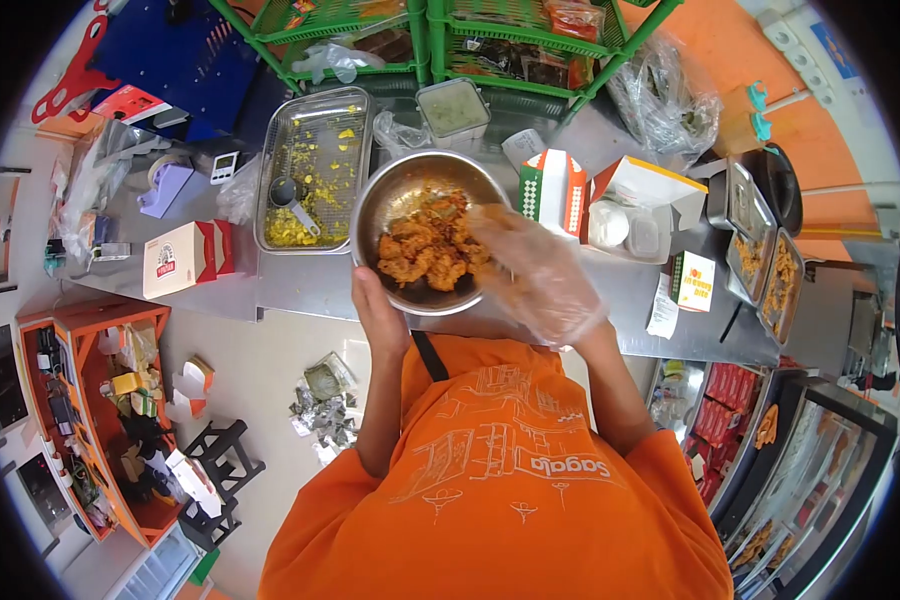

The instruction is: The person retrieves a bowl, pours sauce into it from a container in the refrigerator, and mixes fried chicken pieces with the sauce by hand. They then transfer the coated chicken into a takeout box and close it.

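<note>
Bowl [370,222]: near table edge, holding chicken [430,250]. Left hand [381,318] grips its near-left rim. Gloved right hand [545,280] reaches over the right side; finger closure cannot be determined. Bowl likely stiff, light; rim best hold. Crust likely fragile, greasy. Tray [267,205] limits leftward clearance; boxes [553,195] stand right.

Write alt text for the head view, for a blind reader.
A plastic-gloved right hand reaches into a metal bowl of fried chicken while the bare left hand touches its side. Around it on the steel counter are cardboard food boxes and a tray of yellow crumbs with a measuring scoop.
</note>
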Available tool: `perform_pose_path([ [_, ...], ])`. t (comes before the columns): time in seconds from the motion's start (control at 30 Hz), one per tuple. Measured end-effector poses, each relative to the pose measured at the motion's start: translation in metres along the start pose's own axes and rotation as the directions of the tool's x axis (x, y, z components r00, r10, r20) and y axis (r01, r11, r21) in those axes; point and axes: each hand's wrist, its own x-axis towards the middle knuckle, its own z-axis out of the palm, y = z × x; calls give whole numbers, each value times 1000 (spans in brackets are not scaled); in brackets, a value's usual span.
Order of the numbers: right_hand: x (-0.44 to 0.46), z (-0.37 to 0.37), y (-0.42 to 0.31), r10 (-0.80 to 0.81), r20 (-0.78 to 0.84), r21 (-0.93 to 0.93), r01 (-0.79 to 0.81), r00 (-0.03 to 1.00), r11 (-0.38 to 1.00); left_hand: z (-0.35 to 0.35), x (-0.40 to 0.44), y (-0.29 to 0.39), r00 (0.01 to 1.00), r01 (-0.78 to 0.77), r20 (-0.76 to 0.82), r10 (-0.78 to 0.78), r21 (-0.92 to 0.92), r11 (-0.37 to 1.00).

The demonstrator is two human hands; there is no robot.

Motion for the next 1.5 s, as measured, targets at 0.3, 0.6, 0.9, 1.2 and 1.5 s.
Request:
perform_pose_path([
  [0.3, 5, 26, 18, 182, 429, -288, -57, 885, 956, 1, -10, -17, 991, -77, 115, 65, 96, 992],
  [0.6, -11, 19, 31, 52, 93, -1, -52, 994, 999, 9, -7, -13, 991, -44, 132, 29, 117, 992],
  [0.9, -20, 41, 10, 260, 241, -200, -214, 935, 956, 29, -12, -5, 980, -168, 148, 135, 239, 956],
  [1.2, -38, 39, 61, 509, 101, 617, -455, 855, 642, 18, -8, -9, 981, -113, 178, 71, 242, 964],
  [1.5, -18, 10, 46, 455, 154, 86, -471, 877, 878, 25, -10, -7, 984, -127, 154, 87, 273, 954],
])
